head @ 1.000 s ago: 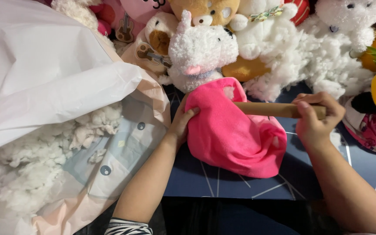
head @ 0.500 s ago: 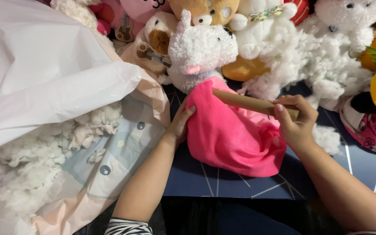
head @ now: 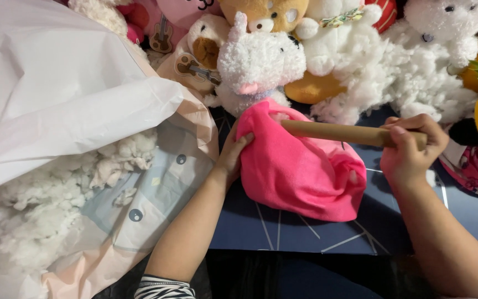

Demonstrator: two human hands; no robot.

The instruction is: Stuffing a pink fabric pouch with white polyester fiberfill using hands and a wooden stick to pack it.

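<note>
Package: large open white plastic bag (head: 56,94) with pale peach and blue printed inner side.
Place: left of the pink fleece plush body (head: 300,171).
Contents: loose white stuffing (head: 45,210).

Matt smooth wooden stick (head: 338,133), soft pink fleece body (head: 300,166), curly white plush head (head: 258,63).
</note>
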